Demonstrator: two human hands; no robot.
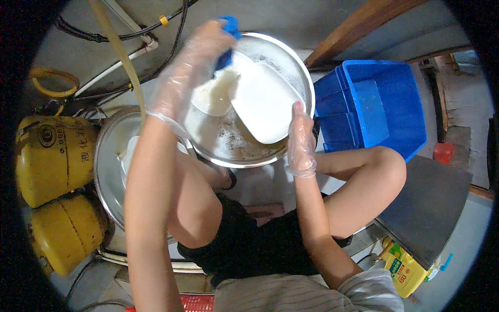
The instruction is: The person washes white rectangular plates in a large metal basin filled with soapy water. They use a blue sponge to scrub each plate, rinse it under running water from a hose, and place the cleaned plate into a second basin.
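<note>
My left hand (209,44), in a clear plastic glove, is closed on a blue cloth (229,25) above the far left rim of a round metal basin (254,164). My right hand (301,138), gloved the same way, grips the edge of a white rounded dish (265,101) and holds it tilted over the basin, its thumb on the near right side. Below, the basin contains cloudy, sudsy water (226,139). Another white dish (210,101) lies partly in the water beside the held one, partly hidden by my left forearm.
A second metal basin (106,171) with white pieces stands at the left, next to yellow gas cylinders (57,156). A hose (122,52) hangs down towards it. A blue plastic crate (374,109) stands right of the sudsy basin. A yellow jug (403,270) stands lower right.
</note>
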